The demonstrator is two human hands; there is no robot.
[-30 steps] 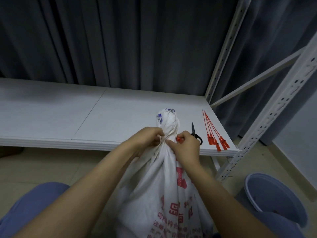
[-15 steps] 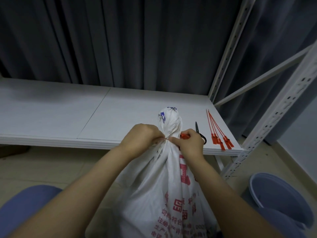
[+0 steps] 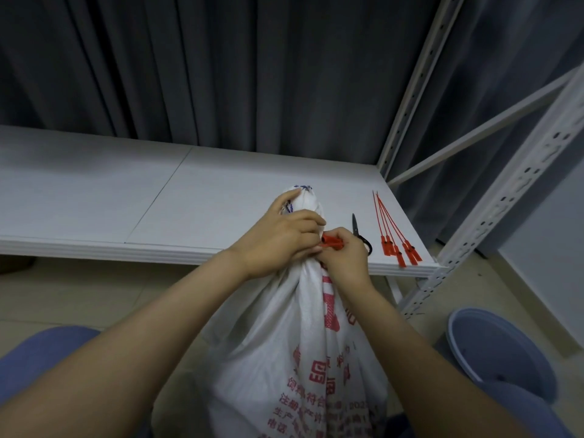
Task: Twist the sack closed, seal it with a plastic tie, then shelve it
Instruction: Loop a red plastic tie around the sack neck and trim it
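Red plastic tie (image 3: 331,243), pinched between the curled fingers of the right hand (image 3: 346,263) at the twisted neck of the sack (image 3: 284,358); whether it is passed round the neck cannot be told, that part being hidden by the hands. The neck is gripped by the left hand (image 3: 281,238), fingers curled round the gathered cloth, one digit laid up along the bunched top. The sack, white woven material printed in red, is held upright just in front of the shelf (image 3: 94,200), not on it. On the shelf, right of the hands, black scissors (image 3: 360,232) are laid, and just beside them a bundle of spare ties (image 3: 392,235), red, near the front right corner. A pale slotted post (image 3: 505,216) is fixed at that corner. A blue bucket (image 3: 499,349) is seen on the floor at the right. Dark curtains (image 3: 221,74) are hung behind the shelf.
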